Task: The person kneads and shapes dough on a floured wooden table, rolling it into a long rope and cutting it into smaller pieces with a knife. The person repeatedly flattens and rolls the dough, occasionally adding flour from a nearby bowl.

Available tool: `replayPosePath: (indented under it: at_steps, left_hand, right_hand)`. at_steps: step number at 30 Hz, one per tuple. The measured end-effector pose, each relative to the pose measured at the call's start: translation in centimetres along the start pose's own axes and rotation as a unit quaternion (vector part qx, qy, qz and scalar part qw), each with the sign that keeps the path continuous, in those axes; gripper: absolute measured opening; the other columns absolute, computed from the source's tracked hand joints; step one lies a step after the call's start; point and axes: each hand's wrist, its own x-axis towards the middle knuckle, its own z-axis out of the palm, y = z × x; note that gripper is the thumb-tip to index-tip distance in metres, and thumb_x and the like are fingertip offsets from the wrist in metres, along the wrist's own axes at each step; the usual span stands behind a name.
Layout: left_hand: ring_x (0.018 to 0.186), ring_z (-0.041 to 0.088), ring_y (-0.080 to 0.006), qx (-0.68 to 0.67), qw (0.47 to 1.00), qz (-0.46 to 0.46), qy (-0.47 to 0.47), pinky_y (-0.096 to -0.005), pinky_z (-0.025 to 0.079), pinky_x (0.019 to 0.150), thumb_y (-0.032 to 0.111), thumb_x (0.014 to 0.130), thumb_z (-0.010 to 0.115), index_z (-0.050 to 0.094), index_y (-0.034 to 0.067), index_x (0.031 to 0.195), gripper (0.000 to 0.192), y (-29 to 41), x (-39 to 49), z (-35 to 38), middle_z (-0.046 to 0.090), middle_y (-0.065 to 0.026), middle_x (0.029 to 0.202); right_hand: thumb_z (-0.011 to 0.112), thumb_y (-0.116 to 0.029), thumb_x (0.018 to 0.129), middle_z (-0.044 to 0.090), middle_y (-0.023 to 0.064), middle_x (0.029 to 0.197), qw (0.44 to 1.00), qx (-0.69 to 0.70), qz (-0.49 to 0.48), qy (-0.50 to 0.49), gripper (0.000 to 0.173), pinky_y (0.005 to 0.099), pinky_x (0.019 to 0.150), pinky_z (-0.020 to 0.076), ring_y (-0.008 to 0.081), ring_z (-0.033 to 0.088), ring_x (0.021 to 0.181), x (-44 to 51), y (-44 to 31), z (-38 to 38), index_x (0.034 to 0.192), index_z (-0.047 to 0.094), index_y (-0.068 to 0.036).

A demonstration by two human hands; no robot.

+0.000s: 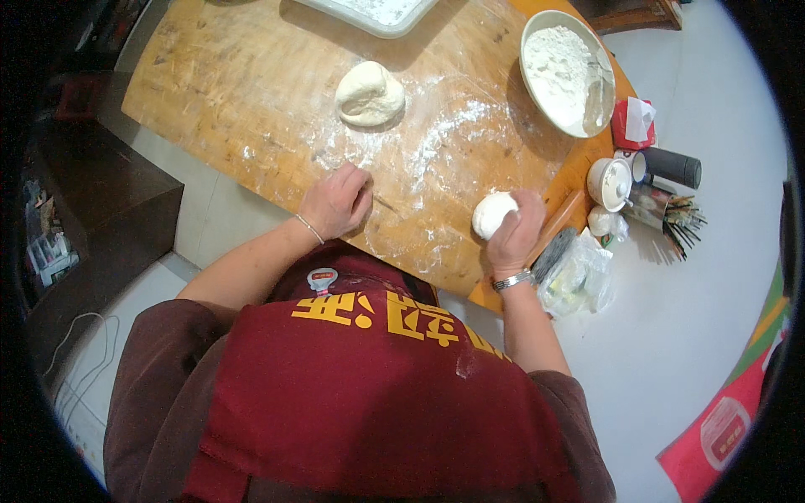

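Note:
My right hand [519, 229] is wrapped around the right side of a smooth white dough ball [492, 215], which sits on a floured wooden board [251, 94] near its right corner. By the board's front edge, my left hand [339, 200] rests with its fingers curled in; nothing shows in it. A larger lump of dough [370, 94], folded with a crease across its front, lies farther back on the board, beyond my left hand and apart from both hands. Loose white flour [449, 129] is smeared across the wood between the two pieces.
A bowl of flour [556, 60] stands at the back right, and a white tray [383, 25] at the back. Along the right are a wooden rod [556, 226], a lidded white pot [609, 184], a holder of chopsticks [651, 204], a dark cylinder [673, 166] and plastic bags [578, 273].

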Motion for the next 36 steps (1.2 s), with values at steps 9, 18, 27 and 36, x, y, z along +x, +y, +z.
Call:
replayPosePath:
  at_steps: [9,18,27,36]
  left_hand:
    - [0.077,0.063,-0.0318,0.011,0.999,-0.001,-0.03,-0.042,0.053,0.066,0.015,0.086,0.069,0.059,0.008,0.099,0.018,0.6,0.2,-0.6,0.057,-0.0118,0.088]
    - [0.079,0.062,-0.0328,0.006,1.0,0.006,-0.007,-0.0418,0.052,0.069,0.012,0.085,0.07,0.058,0.006,0.098,0.019,0.9,0.2,-0.5,0.055,-0.0132,0.088]
    - [0.084,0.063,-0.0365,-0.032,0.999,0.013,0.011,-0.0447,0.052,0.072,0.012,0.087,0.067,0.057,0.007,0.1,0.017,-0.2,-0.5,0.4,0.057,-0.0147,0.092]
    - [0.085,0.063,-0.0372,-0.015,0.999,0.038,0.032,-0.0458,0.053,0.073,0.012,0.089,0.066,0.057,0.007,0.098,0.014,-0.6,-0.5,0.4,0.058,-0.0153,0.092]
  right_hand:
    - [0.048,-0.021,0.098,0.06,0.0213,0.115,0.985,-0.142,0.073,-0.059,0.03,0.054,0.096,0.038,0.0408,0.052,0.107,5.1,0.1,4.0,0.113,0.063,0.0]
    - [0.041,-0.033,0.104,0.069,0.0253,0.096,0.955,-0.228,0.176,-0.075,0.048,0.0531,0.089,0.0429,0.0437,0.059,0.095,11.4,0.0,5.7,0.091,0.073,0.001]
    - [0.029,-0.047,0.108,0.069,0.0332,0.111,0.911,0.065,0.384,-0.138,0.071,0.0525,0.095,0.0456,0.0479,0.064,0.105,9.5,0.6,2.3,0.102,0.07,0.01]
    - [0.041,-0.033,0.106,0.062,0.0279,0.12,0.936,-0.073,0.343,-0.017,0.045,0.053,0.101,0.0407,0.0404,0.055,0.119,3.1,-5.5,1.9,0.112,0.064,0.004]
